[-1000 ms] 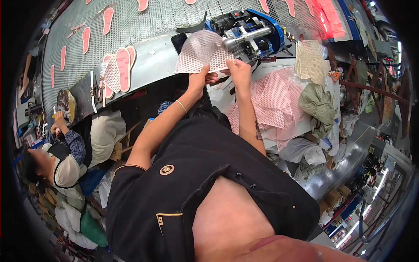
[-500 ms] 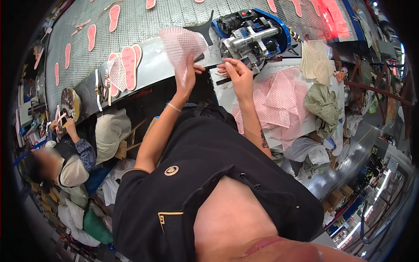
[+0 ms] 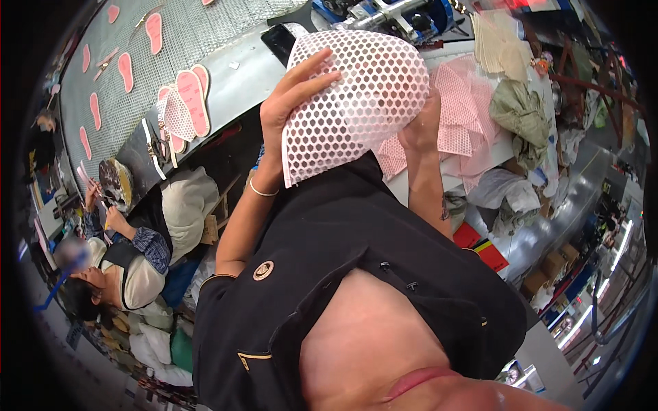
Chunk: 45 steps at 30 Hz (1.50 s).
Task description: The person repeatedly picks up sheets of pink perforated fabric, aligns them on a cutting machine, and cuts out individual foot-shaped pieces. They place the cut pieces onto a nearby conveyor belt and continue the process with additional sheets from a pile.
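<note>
I hold a pink-white mesh sheet with round holes (image 3: 356, 103) up close in front of my chest. My left hand (image 3: 291, 103) grips its left edge, thumb and fingers spread over the mesh. My right hand (image 3: 418, 127) holds the right side from behind, mostly hidden by the sheet. Behind the sheet stands a blue and silver machine (image 3: 394, 12) on the workbench.
A pile of pink mesh pieces (image 3: 462, 116) and crumpled cloths (image 3: 517, 109) lies at the right. Pink insole shapes (image 3: 192, 103) sit on a grey conveyor belt (image 3: 205, 34) at the left. A seated person (image 3: 120, 267) works at lower left.
The mesh sheet has come up from the machine toward my face and now fills the middle of the view; both hands rose with it.
</note>
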Each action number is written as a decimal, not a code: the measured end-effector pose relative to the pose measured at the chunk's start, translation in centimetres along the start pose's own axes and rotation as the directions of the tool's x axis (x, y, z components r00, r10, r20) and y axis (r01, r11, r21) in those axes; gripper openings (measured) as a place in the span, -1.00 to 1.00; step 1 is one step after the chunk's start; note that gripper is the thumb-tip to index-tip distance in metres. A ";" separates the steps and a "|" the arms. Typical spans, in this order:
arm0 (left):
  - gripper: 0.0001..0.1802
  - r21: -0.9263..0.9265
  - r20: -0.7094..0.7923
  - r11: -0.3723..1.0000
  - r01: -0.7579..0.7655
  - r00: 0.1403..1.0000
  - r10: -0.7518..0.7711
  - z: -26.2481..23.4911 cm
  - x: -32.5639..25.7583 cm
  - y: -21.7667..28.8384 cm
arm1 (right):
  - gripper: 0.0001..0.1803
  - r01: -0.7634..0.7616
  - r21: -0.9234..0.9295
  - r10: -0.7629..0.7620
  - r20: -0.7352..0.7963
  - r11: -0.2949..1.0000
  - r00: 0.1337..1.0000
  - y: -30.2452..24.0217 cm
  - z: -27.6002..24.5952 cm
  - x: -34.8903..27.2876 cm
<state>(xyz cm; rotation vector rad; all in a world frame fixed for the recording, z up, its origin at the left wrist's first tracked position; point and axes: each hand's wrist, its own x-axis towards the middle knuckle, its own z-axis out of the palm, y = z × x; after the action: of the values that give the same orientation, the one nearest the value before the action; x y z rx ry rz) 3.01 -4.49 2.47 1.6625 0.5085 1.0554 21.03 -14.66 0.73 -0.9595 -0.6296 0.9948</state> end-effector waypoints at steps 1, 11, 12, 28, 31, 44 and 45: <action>-0.61 -0.010 -0.001 1.000 -0.003 1.000 0.003 0.2 0.1 -0.1 | -0.45 0.062 -0.060 -0.065 -0.043 0.996 0.997 -0.6 0.5 0.1; -0.72 -0.230 0.493 0.629 0.743 0.646 -0.583 1.0 -0.9 -6.9 | -0.78 0.046 -0.701 -0.061 0.004 0.712 0.998 1.4 -4.6 -2.4; -0.70 -0.272 0.514 0.530 0.803 0.587 -0.626 1.6 -0.8 -7.1 | -0.81 -0.052 -0.643 -0.006 -0.087 0.764 0.996 2.3 -5.4 -3.2; -0.61 -0.341 0.428 0.324 0.883 0.452 -0.783 5.2 1.3 -16.4 | -0.86 -0.323 -0.181 0.215 -0.446 0.929 0.869 8.0 -7.5 -1.4; -0.64 -0.388 0.397 0.326 0.862 0.476 -0.785 4.4 2.3 -17.7 | -0.87 -0.333 -0.216 0.210 -0.446 0.918 0.870 8.4 -7.1 0.8; -0.66 -0.367 0.357 0.431 0.824 0.553 -0.753 0.6 1.5 -16.7 | -0.90 -0.258 -0.434 0.080 -0.387 0.863 0.918 10.2 -4.2 1.3; -0.65 -0.354 0.379 0.452 0.819 0.568 -0.731 0.9 1.2 -16.6 | -0.90 -0.239 -0.473 0.049 -0.379 0.848 0.924 10.3 -4.5 0.3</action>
<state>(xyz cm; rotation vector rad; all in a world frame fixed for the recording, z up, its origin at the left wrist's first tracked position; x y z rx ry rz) 7.13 1.81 -12.34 0.8364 0.7186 0.2710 20.61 -13.90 -10.46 -1.6444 -0.5264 0.7637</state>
